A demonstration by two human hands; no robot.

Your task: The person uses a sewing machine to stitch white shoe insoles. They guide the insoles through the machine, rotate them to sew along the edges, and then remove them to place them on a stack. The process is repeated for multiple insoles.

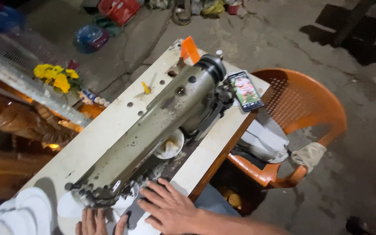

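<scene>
An olive-green industrial sewing machine [162, 117] lies along a cream table [105, 126]. Its needle end is close to me, at the bottom of the view. My left hand [94, 223] rests flat on white fabric [68, 204] just under the needle end. My right hand [170, 209] lies spread, fingers apart, on a dark piece of material [138, 215] beside the machine head. Neither hand grips anything.
A small white bowl [170, 146] sits under the machine arm. A phone [245, 91] with a lit screen lies at the table's far corner. An orange plastic chair [301, 113] holding white cloth stands to the right. White pieces [22, 213] are stacked at bottom left. Yellow flowers [57, 76] stand left.
</scene>
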